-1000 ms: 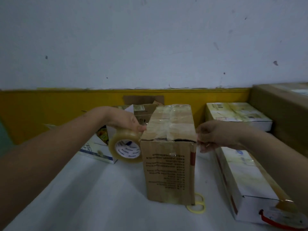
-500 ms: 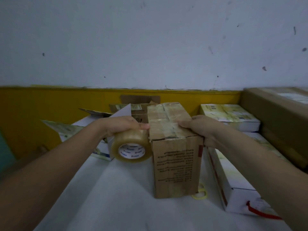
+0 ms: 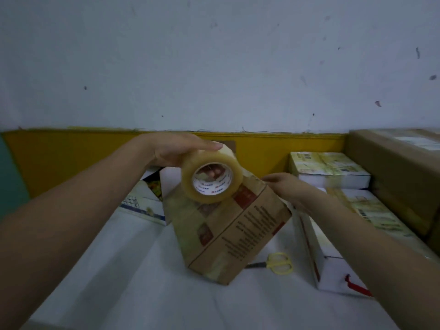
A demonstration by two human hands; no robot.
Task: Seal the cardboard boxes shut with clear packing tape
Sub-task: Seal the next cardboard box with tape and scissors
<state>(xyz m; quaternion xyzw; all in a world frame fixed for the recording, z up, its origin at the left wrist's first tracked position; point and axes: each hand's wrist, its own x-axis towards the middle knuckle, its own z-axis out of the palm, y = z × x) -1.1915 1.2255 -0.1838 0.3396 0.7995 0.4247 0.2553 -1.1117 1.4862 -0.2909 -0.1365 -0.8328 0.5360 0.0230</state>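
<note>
The left hand [image 3: 177, 152] grips the tape roll [image 3: 212, 177] just above the tilted box [image 3: 226, 225]; the right hand [image 3: 289, 190], fingers hidden, steadies its far edge, probably for wrapping.

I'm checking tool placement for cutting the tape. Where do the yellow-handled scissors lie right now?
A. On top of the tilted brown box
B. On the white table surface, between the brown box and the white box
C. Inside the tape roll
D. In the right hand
B: the scissors lie flat on the table, between the tilted brown box and the white box, in neither hand.
</note>
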